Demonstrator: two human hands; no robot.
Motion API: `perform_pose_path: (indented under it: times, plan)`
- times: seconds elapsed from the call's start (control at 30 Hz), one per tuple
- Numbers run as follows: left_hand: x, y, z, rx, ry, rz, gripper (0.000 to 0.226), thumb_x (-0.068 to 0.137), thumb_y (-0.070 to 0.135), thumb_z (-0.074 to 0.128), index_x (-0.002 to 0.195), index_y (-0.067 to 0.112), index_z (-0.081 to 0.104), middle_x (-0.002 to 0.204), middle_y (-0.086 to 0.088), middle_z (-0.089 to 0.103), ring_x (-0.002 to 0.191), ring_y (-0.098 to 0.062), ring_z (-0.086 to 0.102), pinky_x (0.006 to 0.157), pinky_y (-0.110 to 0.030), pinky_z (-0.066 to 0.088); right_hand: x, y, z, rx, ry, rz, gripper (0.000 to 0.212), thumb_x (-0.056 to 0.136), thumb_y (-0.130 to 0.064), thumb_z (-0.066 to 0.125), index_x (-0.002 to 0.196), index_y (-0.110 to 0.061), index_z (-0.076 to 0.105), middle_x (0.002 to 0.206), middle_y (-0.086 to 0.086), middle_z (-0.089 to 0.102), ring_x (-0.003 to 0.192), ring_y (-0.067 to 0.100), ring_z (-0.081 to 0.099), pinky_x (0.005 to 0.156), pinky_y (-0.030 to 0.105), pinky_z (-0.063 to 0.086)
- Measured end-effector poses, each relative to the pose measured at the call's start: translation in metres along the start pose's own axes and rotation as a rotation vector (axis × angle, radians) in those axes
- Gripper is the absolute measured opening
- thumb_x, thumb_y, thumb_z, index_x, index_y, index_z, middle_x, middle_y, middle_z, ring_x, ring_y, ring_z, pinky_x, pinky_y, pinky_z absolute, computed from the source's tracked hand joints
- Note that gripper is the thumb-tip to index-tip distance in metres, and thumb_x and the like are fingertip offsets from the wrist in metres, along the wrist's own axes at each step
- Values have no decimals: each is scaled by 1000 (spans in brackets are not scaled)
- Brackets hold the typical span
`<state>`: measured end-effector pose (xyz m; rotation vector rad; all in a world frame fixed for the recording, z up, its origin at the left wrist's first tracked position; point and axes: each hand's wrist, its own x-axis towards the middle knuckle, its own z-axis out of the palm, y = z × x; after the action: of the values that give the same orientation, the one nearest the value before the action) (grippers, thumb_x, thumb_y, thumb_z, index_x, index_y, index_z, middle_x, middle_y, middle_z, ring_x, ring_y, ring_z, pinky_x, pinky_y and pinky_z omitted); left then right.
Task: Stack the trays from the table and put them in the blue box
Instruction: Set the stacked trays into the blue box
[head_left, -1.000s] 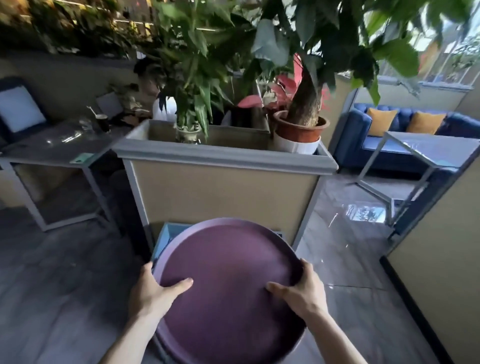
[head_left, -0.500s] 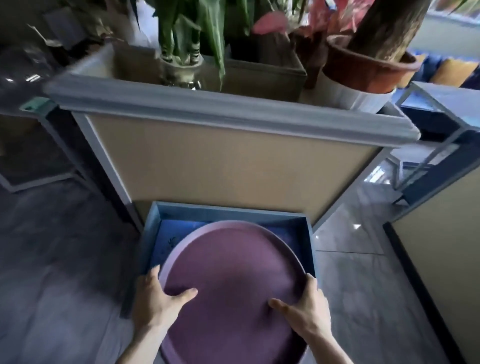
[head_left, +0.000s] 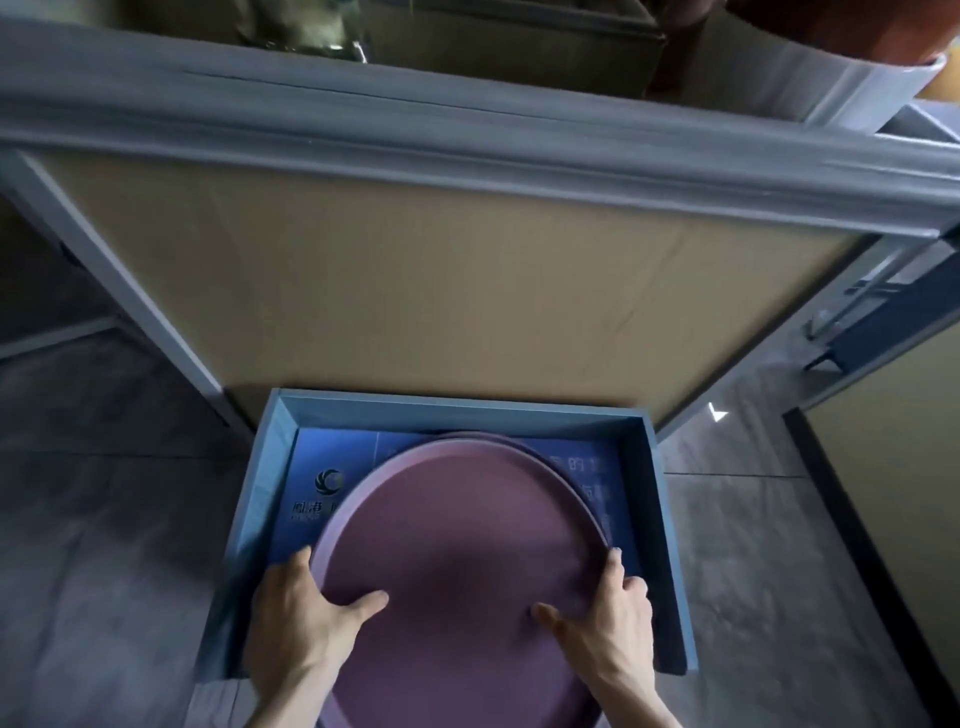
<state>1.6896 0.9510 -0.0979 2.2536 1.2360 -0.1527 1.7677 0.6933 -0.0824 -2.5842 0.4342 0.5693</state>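
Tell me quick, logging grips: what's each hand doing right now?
Left hand: closed on the purple trays, thumb on top.
Right hand: closed on the same trays' right rim.

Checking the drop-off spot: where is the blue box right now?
In the head view the blue box sits low and centre on the floor, against the tan planter, under the trays held by both hands.

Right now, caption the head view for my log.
Both hands, left and right, hold stacked purple trays over the blue box.
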Motion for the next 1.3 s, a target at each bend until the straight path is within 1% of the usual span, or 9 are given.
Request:
perform_pose_path:
  times: [0.07,0.17,0.23,0.47,0.63,0.9,1.0,1.13,1.3]
  plan:
    - [4,1,4,9,6,-2,116,40,58,91,138,10,52,130,-15,60,125,-35,55,94,-48,48,4,-3,1,-2,7,10,131,61,-58,84,157,-15,7,136,15,39,129,34,41,102,42,41]
    - [8,4,7,25,11,3,112,41,60,90,135,11,54,128,-14,61,122,-35,57,88,-48,51,8,-6,1,-9,26,10,130,61,-57,85,156,-14,8,136,17,40,130,35,40,101,43,42]
    - [9,8,8,22,11,4,112,42,59,91,136,10,53,129,-14,61,123,-35,57,88,-48,50,10,-7,-1,-22,29,21,130,61,-56,85,156,-13,8,137,18,40,131,36,40,101,43,42]
    - [7,17,15,12,26,-3,110,46,56,92,138,10,52,131,-16,61,121,-37,58,85,-46,50,15,-16,-9,-99,38,51,129,62,-58,84,155,-9,8,138,20,41,130,38,37,100,39,42]
    - [4,24,18,21,44,-7,110,47,54,92,138,9,51,131,-16,61,119,-38,60,80,-47,51,19,-18,-7,-102,43,55,129,62,-57,85,155,-7,11,139,20,43,131,37,39,101,39,42]
    - [1,26,23,30,69,0,110,48,52,92,140,11,50,132,-17,62,121,-39,58,80,-49,51,21,-15,-2,-126,96,23,127,62,-60,83,155,-8,13,134,17,49,127,34,43,101,36,41]
    - [-1,28,23,42,75,8,111,49,53,92,142,12,48,132,-17,62,121,-39,58,79,-49,51,20,-14,2,-170,109,-3,122,65,-60,81,154,-10,15,132,15,49,125,33,44,99,37,43]
    - [-1,27,24,65,81,23,111,49,55,91,142,12,48,132,-17,62,121,-39,58,77,-49,52,20,-15,7,-235,95,-26,110,73,-58,76,155,-16,15,132,16,44,124,33,44,98,38,46]
    - [0,28,24,84,74,24,110,50,57,89,141,12,46,134,-16,59,122,-39,56,79,-50,51,22,-11,9,-182,123,-34,123,70,-57,80,155,-8,6,135,16,46,127,33,47,101,36,44]
